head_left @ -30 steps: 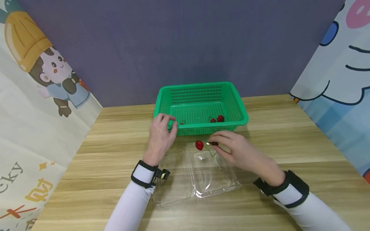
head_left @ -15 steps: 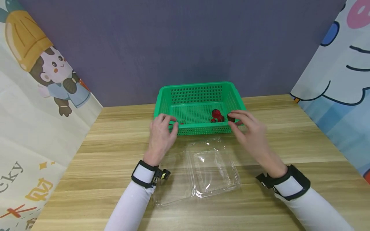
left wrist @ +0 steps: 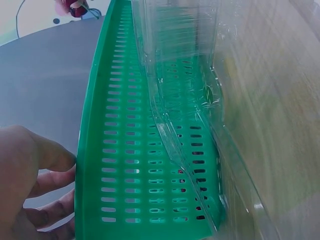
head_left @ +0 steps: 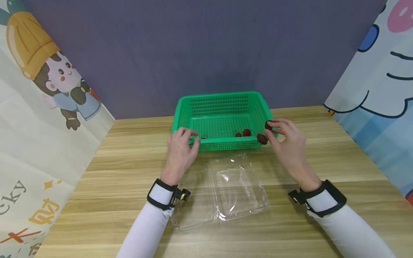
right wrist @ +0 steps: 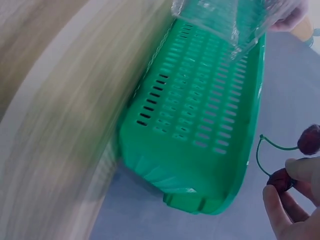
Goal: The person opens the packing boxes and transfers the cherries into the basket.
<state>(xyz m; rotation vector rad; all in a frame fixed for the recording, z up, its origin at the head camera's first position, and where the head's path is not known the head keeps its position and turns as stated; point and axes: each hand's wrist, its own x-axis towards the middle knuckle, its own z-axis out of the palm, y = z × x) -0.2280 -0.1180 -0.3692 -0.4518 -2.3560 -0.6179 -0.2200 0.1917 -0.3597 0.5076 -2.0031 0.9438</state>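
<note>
My right hand [head_left: 288, 143] pinches one dark red cherry [right wrist: 281, 181] between thumb and fingertips, over the right front corner of the green basket [head_left: 222, 145]. A green stem joins it to a second cherry [head_left: 262, 139], which is not between the fingers. Around the front rim at the basket's left end, my left hand [head_left: 179, 152] has its fingers on the inner side and its thumb towards me. Inside the basket lie a bright red cherry [head_left: 246, 132] and a smaller one [head_left: 238, 134] near the front wall; a bit of red shows farther left.
A clear plastic clamshell box [head_left: 240, 193] lies opened flat on the wooden table [head_left: 129, 172], in front of the basket and between my forearms. A dark grey panel [head_left: 213, 46] rises behind the basket. Printed cartoon sheets [head_left: 29, 150] flank the table.
My right hand has carried the cherry pair from above the clear box up and rightwards, to the basket's right front corner. The left hand stays on the rim.
</note>
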